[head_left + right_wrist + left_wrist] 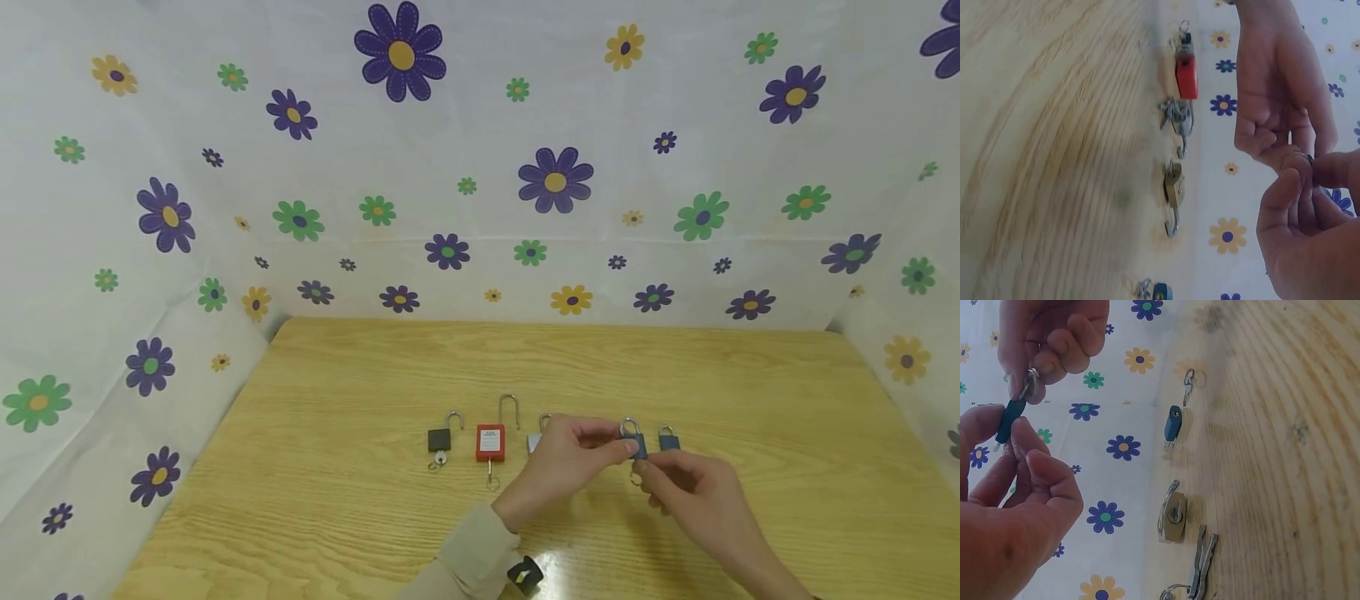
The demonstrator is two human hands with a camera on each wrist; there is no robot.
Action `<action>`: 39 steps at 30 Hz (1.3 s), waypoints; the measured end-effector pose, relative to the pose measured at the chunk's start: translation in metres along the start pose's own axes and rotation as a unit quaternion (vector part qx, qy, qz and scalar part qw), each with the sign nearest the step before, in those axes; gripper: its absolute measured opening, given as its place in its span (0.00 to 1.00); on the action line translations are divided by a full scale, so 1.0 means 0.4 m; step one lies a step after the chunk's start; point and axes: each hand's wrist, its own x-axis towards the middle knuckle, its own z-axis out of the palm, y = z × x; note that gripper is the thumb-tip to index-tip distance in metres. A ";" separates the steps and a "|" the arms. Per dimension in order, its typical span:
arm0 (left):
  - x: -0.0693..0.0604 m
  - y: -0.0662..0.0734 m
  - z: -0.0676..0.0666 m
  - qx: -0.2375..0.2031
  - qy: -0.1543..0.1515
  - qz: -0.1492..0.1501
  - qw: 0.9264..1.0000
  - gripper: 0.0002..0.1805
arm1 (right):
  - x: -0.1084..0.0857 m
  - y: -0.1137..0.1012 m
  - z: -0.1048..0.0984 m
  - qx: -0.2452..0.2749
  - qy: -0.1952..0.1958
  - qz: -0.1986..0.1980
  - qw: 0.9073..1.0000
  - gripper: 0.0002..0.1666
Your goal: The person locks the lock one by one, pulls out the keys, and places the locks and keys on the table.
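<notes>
Left grip (pixel 566 458): pinching one blue padlock (pixel 640 442) above the bench (pixel 300 517), I judge to steady its body. Right grip (pixel 697 492): pinching the key (pixel 1025 389) at its base, probably for controlled turning.

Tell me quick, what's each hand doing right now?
Left hand: closed, holding a blue padlock.
Right hand: closed, pinching the key at the padlock's lower end.

Free tabletop (pixel 300 467) leftward, up to black padlock (pixel 438 440)
</notes>
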 end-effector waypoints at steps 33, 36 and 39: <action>0.014 -0.008 0.016 -0.001 0.038 -0.014 0.999 0.11 | 0.021 -0.011 -0.026 0.110 -0.056 0.118 0.985 0.11; 0.018 -0.006 0.003 -0.020 0.066 -0.016 0.997 0.12 | 0.019 -0.009 -0.028 0.103 -0.069 0.124 0.984 0.12; 0.021 -0.005 -0.017 -0.024 0.086 -0.009 0.996 0.12 | 0.016 -0.003 -0.025 0.053 -0.068 0.121 0.989 0.12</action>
